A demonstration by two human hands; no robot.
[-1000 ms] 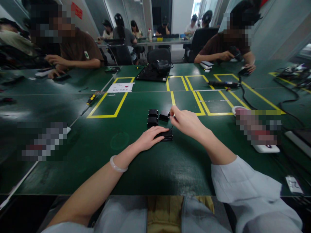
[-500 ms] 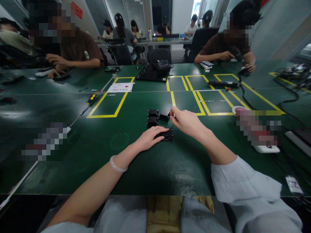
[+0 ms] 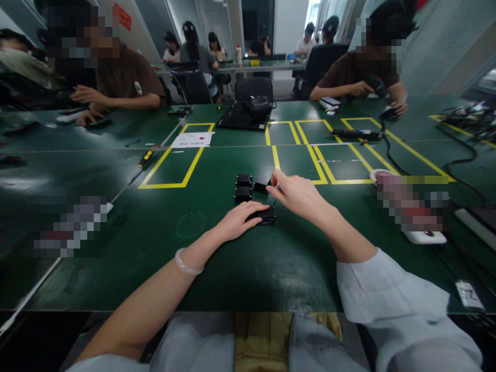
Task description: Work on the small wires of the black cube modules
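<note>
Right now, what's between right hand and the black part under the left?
Head view: a thin dark shaft runs from the right hand down towards the black part; tip contact unclear.

Nothing can be read with certainty. A white sheet (image 3: 192, 139) on the counter (image 3: 287, 276) bears a row of characters — too small to make out. A white label (image 3: 469, 295) at lower right carries one dark mark, unclear; the red sign (image 3: 123, 17) at upper left is blurred.
</note>
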